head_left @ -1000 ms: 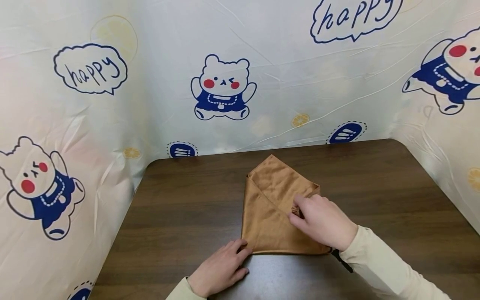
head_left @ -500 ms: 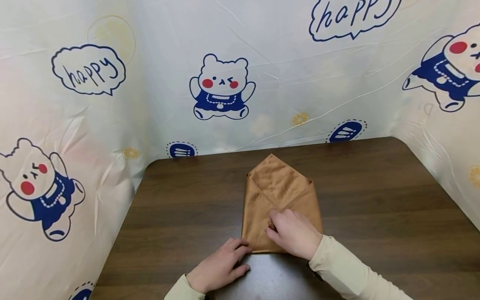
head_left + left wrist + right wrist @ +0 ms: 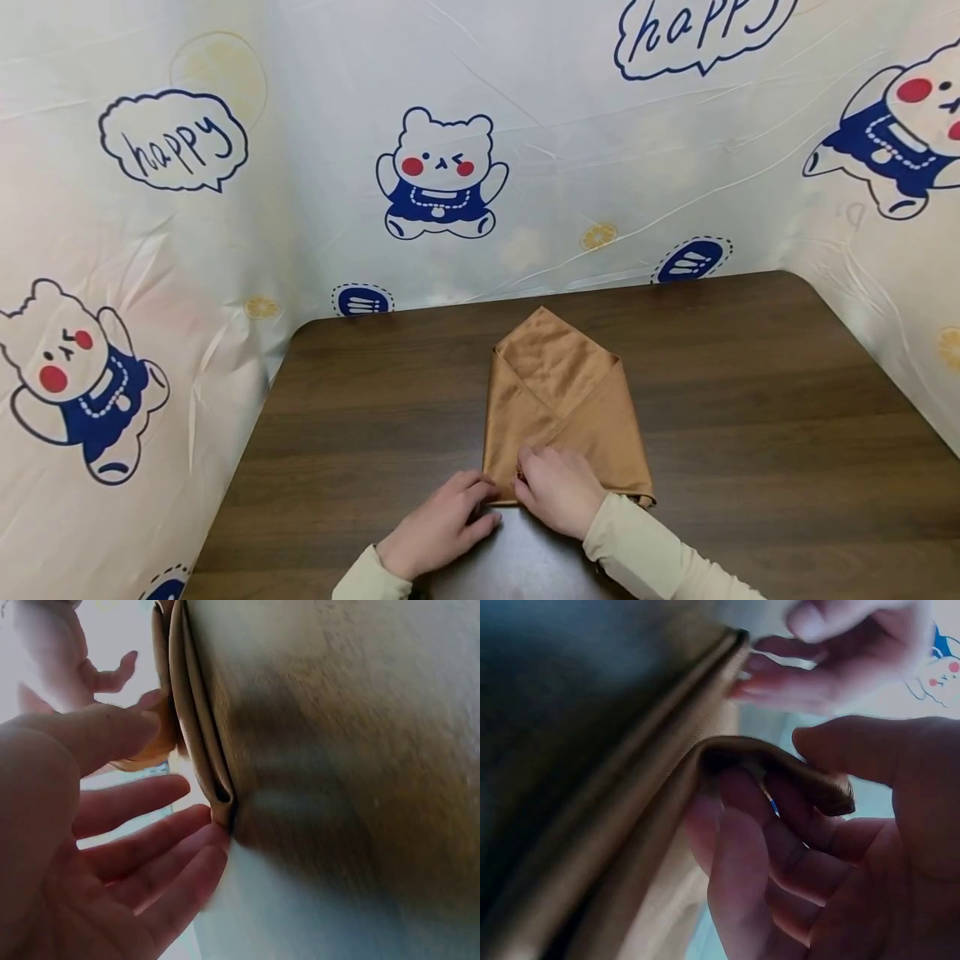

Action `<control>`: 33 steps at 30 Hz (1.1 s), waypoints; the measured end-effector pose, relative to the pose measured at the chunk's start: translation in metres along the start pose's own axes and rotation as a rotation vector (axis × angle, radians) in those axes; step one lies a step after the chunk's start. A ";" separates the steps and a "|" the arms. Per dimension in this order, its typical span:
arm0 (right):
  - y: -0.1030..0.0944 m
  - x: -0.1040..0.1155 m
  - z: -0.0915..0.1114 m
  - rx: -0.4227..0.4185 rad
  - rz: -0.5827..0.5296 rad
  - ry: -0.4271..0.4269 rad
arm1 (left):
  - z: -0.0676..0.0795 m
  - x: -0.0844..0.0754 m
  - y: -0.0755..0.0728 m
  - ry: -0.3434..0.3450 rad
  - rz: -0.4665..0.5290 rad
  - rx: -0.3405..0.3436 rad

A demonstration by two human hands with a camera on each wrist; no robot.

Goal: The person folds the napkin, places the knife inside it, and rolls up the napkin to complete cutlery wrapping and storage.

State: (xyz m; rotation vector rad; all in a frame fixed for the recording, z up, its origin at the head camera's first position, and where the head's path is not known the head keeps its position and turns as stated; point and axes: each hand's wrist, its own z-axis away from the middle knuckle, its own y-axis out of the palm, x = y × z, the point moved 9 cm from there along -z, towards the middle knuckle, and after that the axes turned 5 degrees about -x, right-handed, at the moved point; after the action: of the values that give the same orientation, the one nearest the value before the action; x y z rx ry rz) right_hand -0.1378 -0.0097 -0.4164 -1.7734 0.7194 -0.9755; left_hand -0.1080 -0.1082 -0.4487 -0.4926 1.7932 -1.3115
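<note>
Pale printed fabric (image 3: 547, 179) surrounds the brown bench (image 3: 367, 417) at the back and both sides. Around the bench's middle lies a copper-coloured, satiny cloth (image 3: 555, 362), its peak just short of the far edge, its side flaps crossing in a V below. Over the last second the right flap (image 3: 600, 437) has been drawn down and leftward over the cloth, its upper right corner now lying flatter; I judge the overlap nearly laid, with only its tip unsettled. Layered folds show at the lower right corner. Bench surface stretches left and right of the cloth, leaving sideways room, but little beyond the peak. The right hand (image 3: 561, 492) pinches the flap's tip (image 3: 831, 791), thumb over curled fingers. Just beside it, the left hand (image 3: 437, 527), fingers loosely spread, touches the near left corner, so room between the hands is tight.
</note>
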 end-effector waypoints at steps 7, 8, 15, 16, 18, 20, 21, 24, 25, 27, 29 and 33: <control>0.020 -0.001 0.005 0.041 0.040 -0.010 | -0.008 0.002 -0.003 -0.036 0.018 -0.068; 0.021 -0.001 0.006 0.056 0.031 -0.016 | -0.009 0.003 -0.003 -0.050 0.027 -0.075; 0.026 -0.001 0.014 0.164 -0.051 -0.069 | -0.017 0.005 -0.006 -0.096 -0.013 -0.155; 0.026 -0.001 0.015 0.184 -0.061 -0.079 | -0.019 0.003 -0.006 -0.081 -0.033 -0.161; 0.024 -0.002 0.018 0.211 -0.085 -0.102 | -0.021 -0.001 -0.005 -0.049 -0.063 -0.165; 0.021 -0.005 0.022 0.230 -0.107 -0.112 | -0.021 -0.004 -0.004 -0.024 -0.095 -0.173; 0.019 -0.008 0.024 0.229 -0.114 -0.110 | -0.022 -0.005 -0.004 -0.015 -0.107 -0.181; 0.009 -0.023 0.030 0.183 -0.118 -0.087 | -0.022 -0.003 -0.002 -0.013 -0.113 -0.194; 0.005 -0.030 0.033 0.159 -0.117 -0.073 | -0.022 -0.002 -0.002 -0.016 -0.113 -0.198; -0.004 -0.045 0.039 0.099 -0.097 -0.047 | -0.023 0.001 -0.002 -0.024 -0.103 -0.201; -0.011 -0.060 0.047 0.049 -0.068 -0.026 | -0.022 0.003 -0.003 -0.031 -0.092 -0.204; -0.022 -0.088 0.063 0.004 0.017 0.017 | -0.020 0.002 -0.007 -0.024 -0.071 -0.199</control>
State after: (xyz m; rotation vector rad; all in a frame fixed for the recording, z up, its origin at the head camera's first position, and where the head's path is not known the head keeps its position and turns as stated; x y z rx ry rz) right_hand -0.1268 0.0980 -0.4369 -1.7548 0.7415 -0.9806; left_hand -0.1266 -0.1005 -0.4412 -0.6832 1.9120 -1.1742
